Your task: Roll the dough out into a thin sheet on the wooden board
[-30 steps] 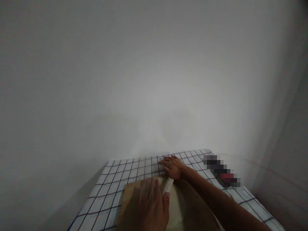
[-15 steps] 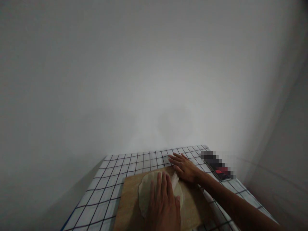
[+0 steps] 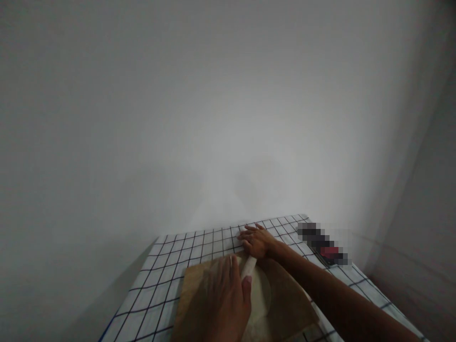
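A pale rolling pin [image 3: 249,268] lies slantwise across a thin round sheet of dough [image 3: 261,294] on a wooden board [image 3: 290,304]. My left hand [image 3: 228,294] rests flat over the near part of the pin, fingers stretched forward and slightly blurred, thumb along its side. At the far end, my right hand [image 3: 255,242] lies over the pin with its fingers spread beyond it. Both palms hide parts of the pin, and my left hand covers much of the dough's left side.
The board lies on a white tablecloth [image 3: 153,289] with dark grid lines. On the table's right edge sits a pixelated dark and red item [image 3: 326,249]. A plain pale wall [image 3: 228,118] rises behind the table.
Both hands and the rolling pin have shifted left across the dough. More of the dough's right side now shows, and the board appears slightly turned.
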`<state>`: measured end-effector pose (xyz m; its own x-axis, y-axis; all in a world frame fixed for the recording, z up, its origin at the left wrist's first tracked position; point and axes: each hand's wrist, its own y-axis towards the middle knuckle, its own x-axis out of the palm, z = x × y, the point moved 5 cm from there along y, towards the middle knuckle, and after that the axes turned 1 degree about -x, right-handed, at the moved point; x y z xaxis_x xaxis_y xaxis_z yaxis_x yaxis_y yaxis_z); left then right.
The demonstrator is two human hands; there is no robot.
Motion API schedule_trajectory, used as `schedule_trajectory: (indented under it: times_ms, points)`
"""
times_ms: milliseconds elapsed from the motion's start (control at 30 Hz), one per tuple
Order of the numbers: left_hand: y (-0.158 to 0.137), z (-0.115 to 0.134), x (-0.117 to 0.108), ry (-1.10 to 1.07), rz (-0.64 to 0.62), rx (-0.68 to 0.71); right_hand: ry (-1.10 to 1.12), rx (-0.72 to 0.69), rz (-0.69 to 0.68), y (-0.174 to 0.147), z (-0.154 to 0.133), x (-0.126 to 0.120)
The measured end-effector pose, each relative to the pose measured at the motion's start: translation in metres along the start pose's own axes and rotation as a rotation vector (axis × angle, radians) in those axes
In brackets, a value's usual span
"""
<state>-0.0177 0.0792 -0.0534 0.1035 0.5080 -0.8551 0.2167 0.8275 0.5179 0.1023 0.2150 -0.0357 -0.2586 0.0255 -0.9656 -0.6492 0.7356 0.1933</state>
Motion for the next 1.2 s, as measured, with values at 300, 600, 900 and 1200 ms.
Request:
schedule_trajectory:
  times_ms: [300, 600, 900, 1200]
  points:
    - [-0.006, 0.015, 0.011, -0.017, 0.027, 0.037, -0.020, 0.097, 0.009, -0.040, 0.010, -0.005]
    - [0.002, 0.004, 0.014, 0.066, -0.105, -0.058, -0.005, 0.074, 0.029, -0.004, 0.002, -0.002]
    - [-0.003, 0.014, 0.011, 0.039, 0.004, 0.031, 0.015, 0.132, 0.084, -0.046, 0.008, -0.007]
    - [-0.005, 0.009, 0.026, 0.073, 0.079, 0.024, 0.009, 0.128, 0.100, -0.021, 0.004, -0.005]
